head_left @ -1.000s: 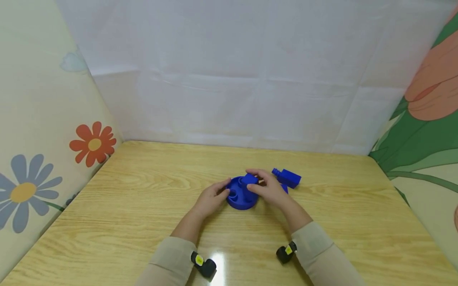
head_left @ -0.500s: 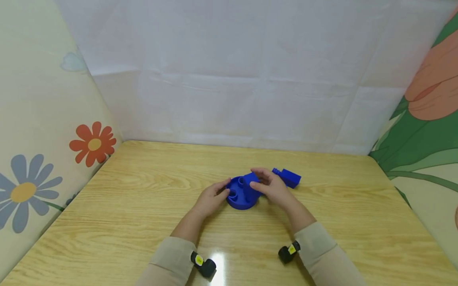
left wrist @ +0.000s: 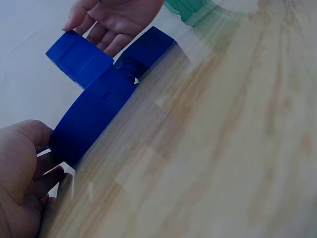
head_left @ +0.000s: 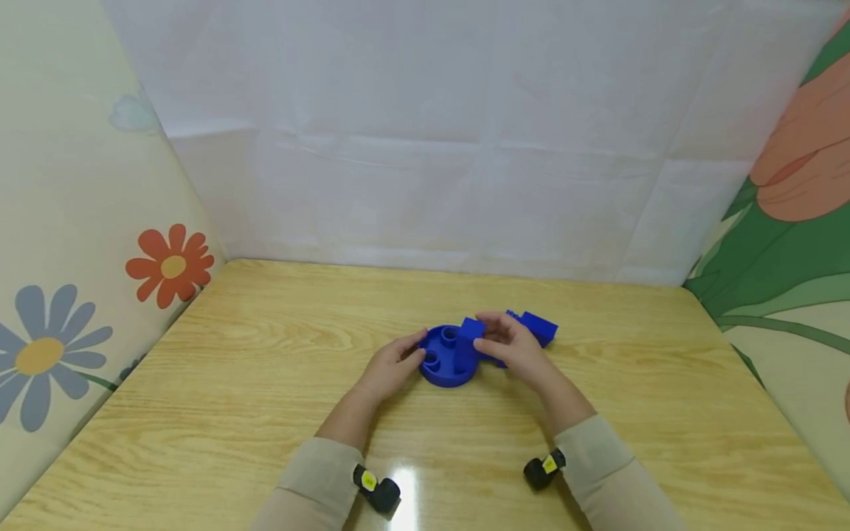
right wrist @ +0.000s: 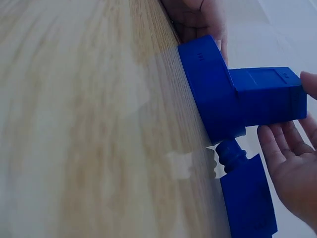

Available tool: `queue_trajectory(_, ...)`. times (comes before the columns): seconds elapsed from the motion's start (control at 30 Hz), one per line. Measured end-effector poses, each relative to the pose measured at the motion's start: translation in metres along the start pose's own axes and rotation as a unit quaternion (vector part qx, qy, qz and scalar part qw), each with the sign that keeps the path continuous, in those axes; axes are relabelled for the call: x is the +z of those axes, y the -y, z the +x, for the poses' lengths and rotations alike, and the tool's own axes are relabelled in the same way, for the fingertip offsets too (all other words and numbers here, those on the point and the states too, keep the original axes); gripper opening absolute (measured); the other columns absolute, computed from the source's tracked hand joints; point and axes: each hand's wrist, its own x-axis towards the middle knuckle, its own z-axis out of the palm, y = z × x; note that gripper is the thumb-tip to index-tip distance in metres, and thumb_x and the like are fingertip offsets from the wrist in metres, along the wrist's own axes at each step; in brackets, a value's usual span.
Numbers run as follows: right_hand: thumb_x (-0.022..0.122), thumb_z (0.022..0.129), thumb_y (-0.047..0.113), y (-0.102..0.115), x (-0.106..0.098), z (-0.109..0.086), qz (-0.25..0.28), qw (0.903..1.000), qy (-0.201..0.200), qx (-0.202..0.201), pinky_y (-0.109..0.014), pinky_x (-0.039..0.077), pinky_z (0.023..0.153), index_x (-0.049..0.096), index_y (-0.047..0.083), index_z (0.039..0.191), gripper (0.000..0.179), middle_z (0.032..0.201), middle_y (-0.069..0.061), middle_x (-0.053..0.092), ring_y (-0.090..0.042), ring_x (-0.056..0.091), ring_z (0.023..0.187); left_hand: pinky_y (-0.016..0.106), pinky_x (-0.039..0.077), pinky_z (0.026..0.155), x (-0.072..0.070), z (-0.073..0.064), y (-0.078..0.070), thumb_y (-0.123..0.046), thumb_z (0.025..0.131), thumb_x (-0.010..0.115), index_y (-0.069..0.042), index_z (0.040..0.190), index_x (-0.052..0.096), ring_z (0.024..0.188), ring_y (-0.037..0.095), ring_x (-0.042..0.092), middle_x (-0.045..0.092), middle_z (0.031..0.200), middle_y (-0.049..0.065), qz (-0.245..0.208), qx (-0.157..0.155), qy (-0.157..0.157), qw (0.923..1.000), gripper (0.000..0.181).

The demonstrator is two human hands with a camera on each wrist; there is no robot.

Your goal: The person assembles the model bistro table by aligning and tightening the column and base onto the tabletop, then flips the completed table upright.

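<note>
A shallow, round blue base (head_left: 448,377) with raised ring-shaped sockets lies on the table. My left hand (head_left: 392,366) holds its left rim between thumb and fingers. On the right side of the base stands a tall, angular blue block (head_left: 470,339), its lower end hidden inside the rim. My right hand (head_left: 514,348) holds this block near its top, the thumb on its near side and the fingers behind. In the right wrist view the thumb (right wrist: 309,84) is at the block's upper edge and the other fingertips lie along its opposite side.
Behind my right hand a second blue block (head_left: 541,330) with a threaded stud (right wrist: 231,154) lies on the wooden table (head_left: 265,354). Part of another blue piece (head_left: 493,360) shows below my right hand. A white cloth (head_left: 425,147) hangs at the back, with flower-printed walls at both sides.
My right hand and the top of the upright block have shifted to the right, uncovering more of the rear socket. The left hand and round base stay nearly in place.
</note>
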Motion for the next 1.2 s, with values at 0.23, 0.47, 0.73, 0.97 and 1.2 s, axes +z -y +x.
queue_trajectory(0.23,0.068,0.090,0.011,0.002,-0.002,-0.001,-0.036,0.9990,0.012,0.023,-0.024,0.044,0.086,0.049,0.005,0.142,0.055,0.138,-0.019,0.052,-0.018,0.051,0.101,0.048,0.035,0.115,-0.001,0.000,0.000,-0.016,0.097,0.056,-0.006,0.141,0.052,0.135,0.035,0.047,0.054,0.142,0.018,-0.002,0.007,0.002,1.0000,0.045)
queue_trajectory(0.47,0.069,0.089,0.008,0.002,-0.003,-0.002,-0.032,0.9993,0.009,0.018,-0.022,0.045,0.082,0.048,0.001,0.140,0.056,0.136,-0.021,0.052,-0.017,0.051,0.097,0.047,0.035,0.115,0.000,0.001,0.000,-0.016,0.097,0.056,-0.006,0.141,0.052,0.135,0.035,0.047,0.054,0.143,0.017,-0.005,0.004,0.000,1.0000,0.045)
queue_trajectory(0.73,0.067,0.090,0.004,-0.003,-0.004,-0.002,-0.002,0.9999,0.012,-0.004,-0.026,0.048,0.095,0.048,-0.007,0.132,0.048,0.131,-0.023,0.057,-0.025,0.057,0.117,0.047,0.035,0.115,-0.001,0.001,0.000,-0.016,0.097,0.056,-0.006,0.141,0.052,0.135,0.035,0.047,0.053,0.143,0.018,-0.004,0.001,0.000,1.0000,0.045)
queue_trajectory(0.97,0.062,0.092,0.001,-0.005,-0.007,-0.007,-0.004,0.9998,0.000,-0.020,-0.018,0.045,0.092,0.049,-0.010,0.128,0.041,0.126,-0.026,0.058,-0.007,0.056,0.104,0.047,0.035,0.114,0.001,0.001,0.002,-0.016,0.097,0.056,-0.006,0.140,0.053,0.135,0.034,0.048,0.055,0.142,0.017,-0.001,0.006,-0.004,1.0000,0.044)
queue_trajectory(1.2,0.062,0.093,0.004,-0.007,-0.012,-0.015,0.002,0.9998,0.013,-0.012,-0.017,0.048,0.088,0.051,-0.009,0.128,0.039,0.124,-0.019,0.060,-0.004,0.057,0.101,0.048,0.037,0.113,0.001,-0.001,0.001,-0.017,0.097,0.055,-0.006,0.139,0.054,0.133,0.035,0.049,0.056,0.140,0.018,0.007,0.011,-0.008,0.9999,0.043)
